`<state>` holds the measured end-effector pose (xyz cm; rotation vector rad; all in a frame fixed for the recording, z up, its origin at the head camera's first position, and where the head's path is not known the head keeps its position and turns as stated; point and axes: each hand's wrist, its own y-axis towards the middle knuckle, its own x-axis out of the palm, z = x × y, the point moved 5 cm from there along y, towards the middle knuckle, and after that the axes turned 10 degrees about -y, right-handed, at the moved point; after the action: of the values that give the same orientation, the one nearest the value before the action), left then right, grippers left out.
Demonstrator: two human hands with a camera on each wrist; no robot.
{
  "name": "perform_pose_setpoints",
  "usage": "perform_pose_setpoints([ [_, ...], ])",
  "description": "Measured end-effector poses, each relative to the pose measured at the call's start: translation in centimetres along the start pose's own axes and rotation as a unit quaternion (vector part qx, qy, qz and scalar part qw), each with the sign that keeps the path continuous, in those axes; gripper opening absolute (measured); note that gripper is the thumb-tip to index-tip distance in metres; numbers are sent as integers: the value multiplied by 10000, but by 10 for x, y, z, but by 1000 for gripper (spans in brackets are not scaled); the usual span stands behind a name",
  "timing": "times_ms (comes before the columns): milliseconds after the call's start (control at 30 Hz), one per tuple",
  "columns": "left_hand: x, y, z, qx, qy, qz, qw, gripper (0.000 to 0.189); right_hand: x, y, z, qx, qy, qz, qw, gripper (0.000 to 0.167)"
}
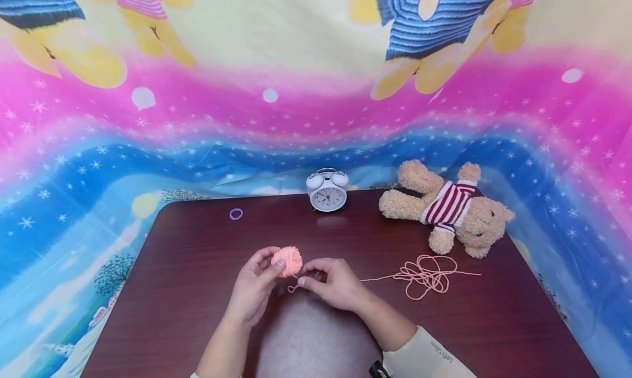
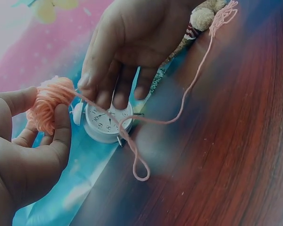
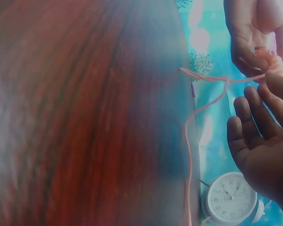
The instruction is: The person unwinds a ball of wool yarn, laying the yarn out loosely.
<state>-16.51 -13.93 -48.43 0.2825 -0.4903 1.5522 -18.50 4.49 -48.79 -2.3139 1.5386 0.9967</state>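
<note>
A small ball of peach yarn sits in my left hand, gripped between thumb and fingers. Close by on the right, my right hand pinches the strand near the ball with thumb and index finger; its other fingers are loosely bent in the left wrist view. Beyond the pinch, the strand hangs in a small twisted loop. From there the yarn runs right to a loose tangle on the table. In the right wrist view the ball is partly hidden by fingers.
On the dark wooden table, a white twin-bell alarm clock stands at the back edge. A purple ring lies at back left. A teddy bear in a striped shirt lies at back right. Printed cloth hangs behind.
</note>
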Motion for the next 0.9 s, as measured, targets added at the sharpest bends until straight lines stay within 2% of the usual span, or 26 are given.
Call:
perform_pose_setpoints([
  [133, 3, 1, -1, 0, -82, -155, 9998, 36, 6, 0, -1, -125, -212, -63, 9997, 13],
  [267, 2, 1, 1, -8, 7, -158, 9999, 37, 2, -1, -2, -227, -188, 105, 9995, 7],
  [500, -13, 1, 5, -22, 146, 144, 9998, 38, -18, -3, 7, -56, -52, 266, 9996, 5],
  [733, -26, 0, 8, 11, 155, 239, 9996, 38, -40, -8, 20, 261, 555, 348, 9975, 5],
  [900, -35, -2, 10, -24, 217, 335, 9992, 40, -57, -12, 26, 385, 440, 528, 9969, 6],
])
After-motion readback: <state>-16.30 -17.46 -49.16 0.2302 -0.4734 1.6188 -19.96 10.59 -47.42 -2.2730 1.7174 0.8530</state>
